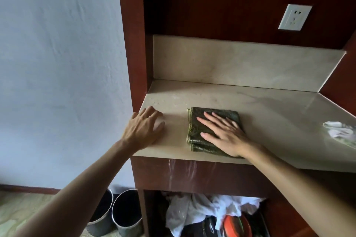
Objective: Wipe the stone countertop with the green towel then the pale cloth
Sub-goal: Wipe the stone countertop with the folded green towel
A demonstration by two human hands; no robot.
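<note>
Lower shelf (204, 194): an open compartment under the desk, holding crumpled white fabric (194, 211) and a round orange and black item (236, 225) that is too dim to make out.
Bins (123, 215): 2 metal bins stand side by side on the floor, just beside the left leg of the unit.
Front panel (173, 171): dark red-brown wood below the front edge of the desk, streaked with pale marks.
Desk (212, 98): a pale stone top set into a dark wooden alcove, with a stone upstand along its back edge.
Left hand (143, 131): fingers spread open, palm down, resting flat on the front-left corner of the desk, gripping nothing.
Right hand (223, 132): open and flat, fingers slightly fanned, pressing down on top of the green towel rather than closing around it.
Green towel (194, 127): dark green, folded into a thick square pad, lying on the desk near the front edge, between the centre and the left corner; its left part shows, its right part lies under the hand.
Gap between the hands: they are apart, with bare stone between them.
Pale cloth (340, 131): crumpled, white, lying on the desk at the right edge of the view, well apart from the towel and touched by neither hand.
Wall socket (294, 17): a white plate on the wooden back panel, above the upstand toward the right.
Left wall (57, 63): plain, pale.
</note>
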